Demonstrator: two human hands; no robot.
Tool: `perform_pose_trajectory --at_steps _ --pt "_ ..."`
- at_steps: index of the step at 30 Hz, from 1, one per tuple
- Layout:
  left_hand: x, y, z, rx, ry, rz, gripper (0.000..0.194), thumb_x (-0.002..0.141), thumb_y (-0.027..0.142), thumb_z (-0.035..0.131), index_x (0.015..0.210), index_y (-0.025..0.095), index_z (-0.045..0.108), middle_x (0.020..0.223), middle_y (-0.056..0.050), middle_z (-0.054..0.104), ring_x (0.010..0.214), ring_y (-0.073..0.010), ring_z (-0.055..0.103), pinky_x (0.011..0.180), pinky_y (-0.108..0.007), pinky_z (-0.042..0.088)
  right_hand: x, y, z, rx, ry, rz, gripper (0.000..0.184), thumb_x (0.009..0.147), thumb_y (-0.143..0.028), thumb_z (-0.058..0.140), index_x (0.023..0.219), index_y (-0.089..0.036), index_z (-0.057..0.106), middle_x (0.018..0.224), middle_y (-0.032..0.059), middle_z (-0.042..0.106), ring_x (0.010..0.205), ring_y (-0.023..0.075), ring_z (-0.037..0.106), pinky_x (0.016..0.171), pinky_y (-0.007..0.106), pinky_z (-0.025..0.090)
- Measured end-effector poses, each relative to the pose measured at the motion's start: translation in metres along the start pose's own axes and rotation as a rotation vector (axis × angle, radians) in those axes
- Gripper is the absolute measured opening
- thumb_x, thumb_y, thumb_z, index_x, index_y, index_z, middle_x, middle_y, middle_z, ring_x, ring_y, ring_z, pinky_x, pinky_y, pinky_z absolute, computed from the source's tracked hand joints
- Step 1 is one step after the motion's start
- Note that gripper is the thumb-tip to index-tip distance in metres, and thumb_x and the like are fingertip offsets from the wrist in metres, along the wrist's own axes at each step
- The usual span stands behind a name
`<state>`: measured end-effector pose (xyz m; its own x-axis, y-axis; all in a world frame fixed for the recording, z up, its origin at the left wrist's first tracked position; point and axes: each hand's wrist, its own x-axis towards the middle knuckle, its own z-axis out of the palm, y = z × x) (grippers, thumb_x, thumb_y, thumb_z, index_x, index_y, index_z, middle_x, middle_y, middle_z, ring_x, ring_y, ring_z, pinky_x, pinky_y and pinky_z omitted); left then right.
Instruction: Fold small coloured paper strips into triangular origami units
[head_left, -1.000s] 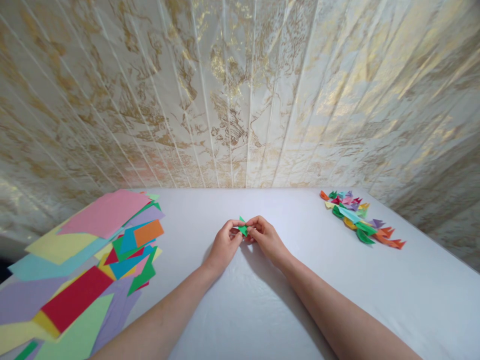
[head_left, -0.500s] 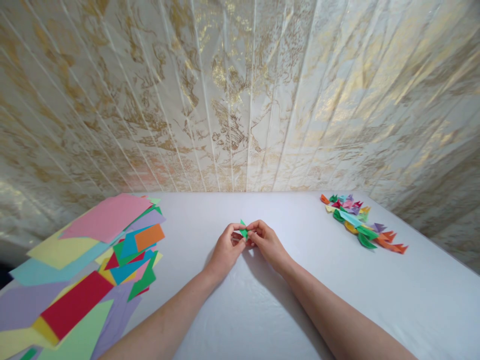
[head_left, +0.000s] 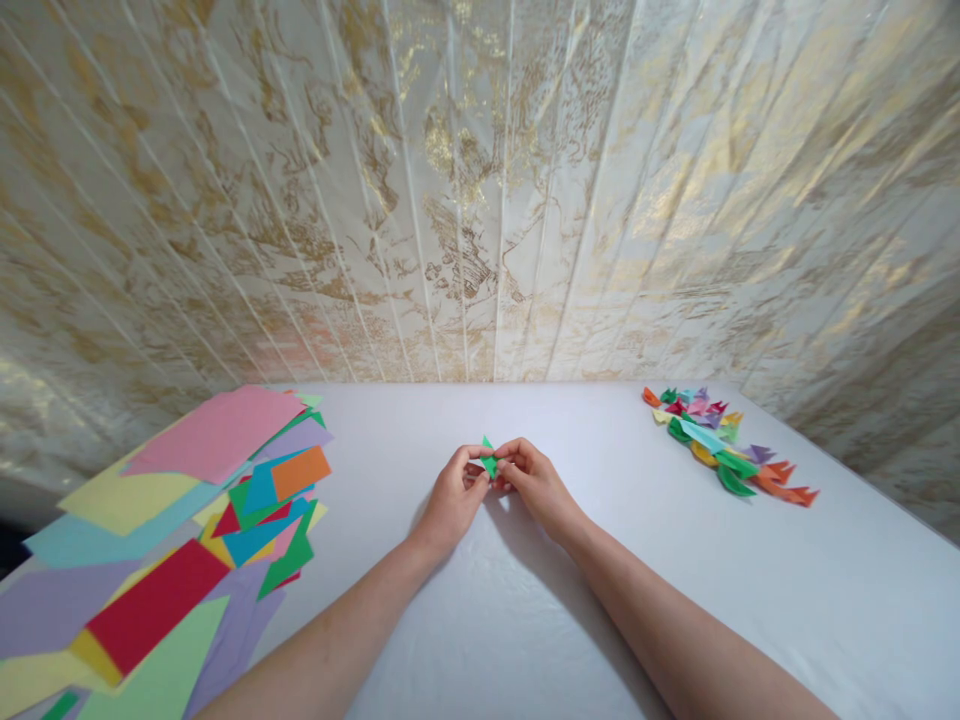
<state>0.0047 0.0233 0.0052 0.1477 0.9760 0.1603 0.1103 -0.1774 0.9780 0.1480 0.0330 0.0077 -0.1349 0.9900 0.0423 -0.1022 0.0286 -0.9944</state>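
Note:
A small folded green paper piece is pinched between both hands above the middle of the white table. My left hand grips its left side with thumb and fingertips closed. My right hand holds the right side the same way, fingers curled. Only a small pointed tip of the green paper shows above the fingers; the rest is hidden between them.
A loose spread of coloured paper sheets and cut rectangles covers the table's left side. A pile of several small folded paper pieces in mixed colours lies at the far right. A cream and gold patterned wall rises right behind the table.
Both hands stay together on the green piece. The fingers have shifted slightly on it, and less of the green paper shows than a second ago.

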Motion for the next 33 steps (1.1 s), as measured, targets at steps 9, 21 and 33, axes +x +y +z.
perform_pose_trajectory --at_steps 9,21,33 --pt "0.0006 -0.0019 -0.0004 0.001 0.003 0.008 0.023 0.082 0.015 0.051 0.104 0.018 0.058 0.087 -0.002 0.066 0.077 -0.0149 0.065 0.075 -0.029 0.051 -0.0006 -0.0020 -0.0003 -0.017 -0.006 0.007 0.014 0.075 -0.026 0.059 0.087 -0.019 0.054 0.064 -0.0033 0.060 0.058 0.0122 0.058 0.059 0.026 0.044" --pt "0.0024 -0.0044 0.0007 0.023 0.069 0.007 0.018 0.077 0.012 0.052 0.094 0.019 0.056 0.090 -0.001 0.063 0.078 -0.0131 0.062 0.073 -0.026 0.051 -0.0023 0.0006 0.0007 -0.171 -0.033 -0.074 0.011 0.078 -0.025 0.056 0.088 -0.020 0.055 0.076 -0.0009 0.062 0.061 0.0129 0.061 0.058 0.026 0.046" --pt "-0.0006 0.0025 -0.0002 0.056 0.116 -0.004 0.013 0.077 0.011 0.053 0.088 0.019 0.052 0.085 0.001 0.061 0.072 -0.0124 0.063 0.071 -0.026 0.051 -0.0062 -0.0006 0.0000 -0.349 -0.052 -0.157 0.011 0.084 -0.024 0.051 0.093 -0.021 0.056 0.087 -0.0005 0.064 0.066 0.0134 0.061 0.063 0.027 0.046"
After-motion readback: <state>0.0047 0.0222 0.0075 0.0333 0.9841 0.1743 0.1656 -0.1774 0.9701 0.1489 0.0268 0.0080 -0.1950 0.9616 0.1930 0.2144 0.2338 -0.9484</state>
